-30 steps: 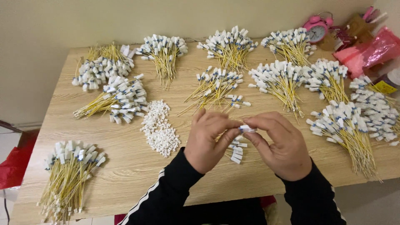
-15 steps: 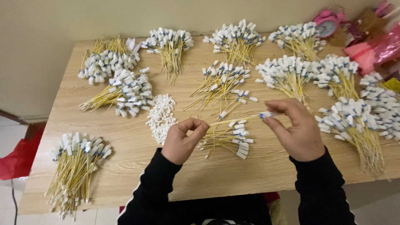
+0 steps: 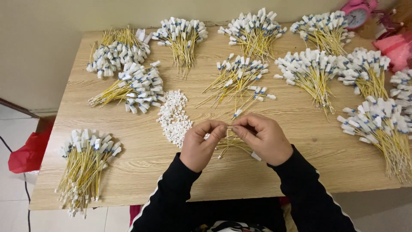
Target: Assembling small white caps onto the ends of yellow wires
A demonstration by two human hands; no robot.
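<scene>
1. The left hand [image 3: 201,145] and the right hand [image 3: 262,136] met at their fingertips over the wooden worktop [image 3: 300,159], the two grips almost touching each other
2. Both grips were pinched together, thumb against forefinger, on a thin yellow wire [image 3: 230,127] that ran between them; whether a white connector sat inside either pinch could not be told
3. Just beneath the grips, partly covered by the right hand, lay a small bundle of yellow wires [image 3: 234,144] with white ends, one end poking out below the right palm
4. Just left of the left grip lay a heap of loose white connectors [image 3: 174,115], resting on the worktop and close to the left knuckles
5. Beyond the grips, toward the far edge, a loose fan of finished wires [image 3: 238,77] with white and blue tips spread out
6. Well to the left of the grips, near the front edge, sat a thick bundle [image 3: 86,165] of the same wires
7. Well to the right of the grips another large bundle [image 3: 384,129] lay along the worktop's edge
8. A pink alarm clock [image 3: 355,13] stood at the far right corner, well apart from both hands
</scene>
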